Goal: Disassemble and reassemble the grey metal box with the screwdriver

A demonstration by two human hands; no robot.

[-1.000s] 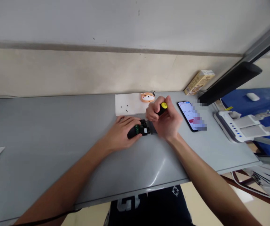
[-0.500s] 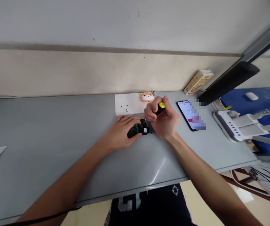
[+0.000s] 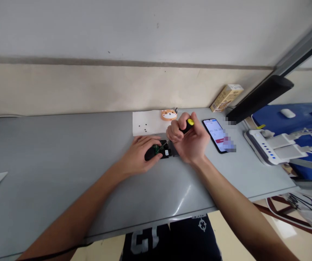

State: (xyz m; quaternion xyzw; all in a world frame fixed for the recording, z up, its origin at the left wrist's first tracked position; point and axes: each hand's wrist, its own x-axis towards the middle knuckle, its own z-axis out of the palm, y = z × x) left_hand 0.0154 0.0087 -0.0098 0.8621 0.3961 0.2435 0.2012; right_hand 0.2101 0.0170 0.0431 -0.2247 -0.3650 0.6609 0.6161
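Observation:
Flat on the grey table [image 3: 63, 156] lies a black device [image 3: 165, 152] with a green circuit part and a white label; it looks like an opened mouse. My left hand [image 3: 142, 154] is wrapped over its rounded left end, thumb on the near side and fingers on the far side. My right hand [image 3: 190, 139] is closed round a black screwdriver handle with a yellow end cap [image 3: 190, 122]. The metal shaft slants down left to the device, where its tip meets the inside near the green part. Small dark screws [image 3: 145, 125] lie on a white paper [image 3: 153, 121] behind.
An orange animal-faced case [image 3: 169, 115] sits on the paper's right part. Right of my right hand lies a lit phone [image 3: 215, 136]. Farther right are a carton [image 3: 226, 98], a black post [image 3: 262, 96] and a white power strip [image 3: 270, 146] with plugs and cables.
The screwdriver handle now leans further right, its cap a little to the right, and its shaft shows over the device. My left hand stays on the device. The whole view has shifted slightly.

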